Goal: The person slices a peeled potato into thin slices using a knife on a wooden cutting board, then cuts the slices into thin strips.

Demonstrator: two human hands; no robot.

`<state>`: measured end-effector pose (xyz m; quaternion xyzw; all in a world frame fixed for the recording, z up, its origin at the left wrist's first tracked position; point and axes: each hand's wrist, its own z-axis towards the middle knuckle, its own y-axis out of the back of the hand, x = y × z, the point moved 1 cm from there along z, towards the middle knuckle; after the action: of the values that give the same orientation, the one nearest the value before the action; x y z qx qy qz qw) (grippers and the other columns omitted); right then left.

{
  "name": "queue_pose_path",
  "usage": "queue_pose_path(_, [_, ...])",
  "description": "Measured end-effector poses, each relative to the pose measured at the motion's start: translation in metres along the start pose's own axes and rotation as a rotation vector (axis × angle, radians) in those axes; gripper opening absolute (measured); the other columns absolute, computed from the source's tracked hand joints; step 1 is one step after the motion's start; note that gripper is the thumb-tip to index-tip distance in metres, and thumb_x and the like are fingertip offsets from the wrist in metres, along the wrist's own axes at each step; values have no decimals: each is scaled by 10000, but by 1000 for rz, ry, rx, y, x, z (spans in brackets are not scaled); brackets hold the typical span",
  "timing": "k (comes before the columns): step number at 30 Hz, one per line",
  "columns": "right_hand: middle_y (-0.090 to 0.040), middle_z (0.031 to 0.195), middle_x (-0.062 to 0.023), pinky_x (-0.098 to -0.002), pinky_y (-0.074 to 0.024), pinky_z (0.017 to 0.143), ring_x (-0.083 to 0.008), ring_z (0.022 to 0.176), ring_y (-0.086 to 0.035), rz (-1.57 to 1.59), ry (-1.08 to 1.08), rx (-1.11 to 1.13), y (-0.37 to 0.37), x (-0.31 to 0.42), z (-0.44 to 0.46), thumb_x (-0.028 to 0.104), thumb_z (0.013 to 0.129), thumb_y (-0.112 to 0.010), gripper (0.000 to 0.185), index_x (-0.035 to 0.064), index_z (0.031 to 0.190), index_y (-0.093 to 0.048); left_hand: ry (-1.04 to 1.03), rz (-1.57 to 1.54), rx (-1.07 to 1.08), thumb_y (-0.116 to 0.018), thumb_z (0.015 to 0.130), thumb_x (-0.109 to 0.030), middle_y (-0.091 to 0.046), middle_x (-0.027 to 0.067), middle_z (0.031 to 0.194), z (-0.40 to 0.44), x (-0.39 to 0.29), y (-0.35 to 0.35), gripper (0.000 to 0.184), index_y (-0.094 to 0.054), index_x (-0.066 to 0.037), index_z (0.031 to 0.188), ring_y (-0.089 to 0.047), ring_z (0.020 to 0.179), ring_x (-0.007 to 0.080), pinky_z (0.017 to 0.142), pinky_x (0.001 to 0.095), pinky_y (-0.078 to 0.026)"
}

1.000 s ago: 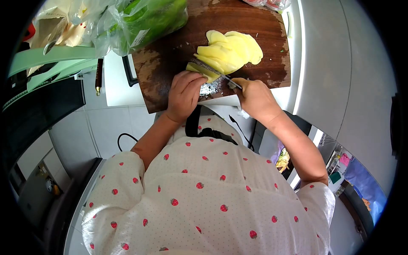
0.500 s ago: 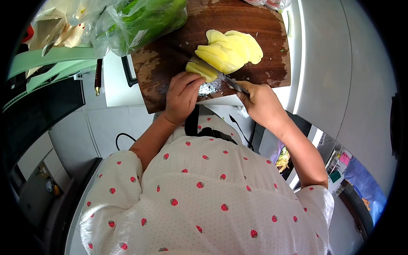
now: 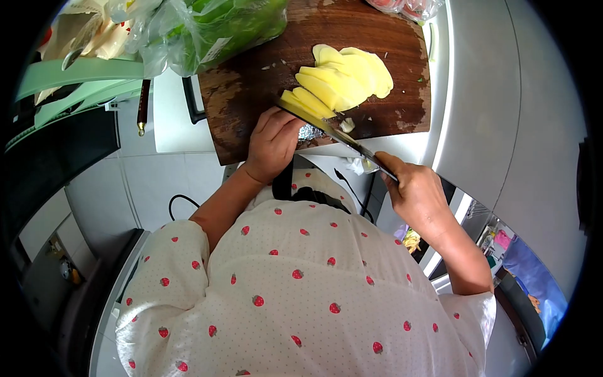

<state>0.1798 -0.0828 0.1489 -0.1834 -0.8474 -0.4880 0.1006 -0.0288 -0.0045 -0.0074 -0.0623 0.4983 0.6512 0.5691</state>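
My right hand [image 3: 418,191] is wrapped around the handle of a kitchen knife [image 3: 342,139]. The blade slants up and left across the near part of a wooden cutting board [image 3: 245,88]. Along its far side lie yellow strips [image 3: 308,103] that look like cut potato. Beyond these, overlapping potato slices [image 3: 352,75] form a fanned pile. My left hand [image 3: 274,141] rests at the board's near edge with fingers curled and pressed together, right by the blade. What lies under those fingertips is hidden. A small pale scrap [image 3: 347,125] sits beside the blade.
A clear plastic bag of green vegetables [image 3: 232,31] covers the board's far left corner. Another bag with reddish contents [image 3: 408,7] is at the far right. A green rack [image 3: 81,70] stands at left, and a grey panel [image 3: 483,81] flanks the right.
My right hand has drawn the knife back toward me and to the right, and the blade now lies on the near side of the strips. My left hand has shifted only slightly.
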Motion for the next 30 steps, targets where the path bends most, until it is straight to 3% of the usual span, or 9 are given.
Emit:
queue_pose_path(11, [-626,721,-195,-427,-512,632,-355,679,-636,-108,-25,62,-6,4,4,-33,740,-548,428,17,1165,-556,-51,36,-1,-626,722,71,-578,150,943,-1,3,-2,185,-625,49,905,-547,812,322,708,381,-476])
queue_pose_path(21, [-635,741,-235,-466,-508,673,-397,732,-636,-68,-22,114,-17,9,34,-22,733,-533,392,-4,1125,-549,-26,34,6,-628,725,60,-585,138,972,-4,4,-4,228,-647,24,949,-558,860,325,772,388,-486])
queue_pose_path(30, [-636,775,-241,-486,-499,714,-409,768,-628,14,6,-3,-48,-2,78,26,780,-509,291,35,1048,-622,1,2,25,-602,735,70,-593,104,1042,2,-2,-2,296,-657,-12,1014,-569,958,308,839,383,-496])
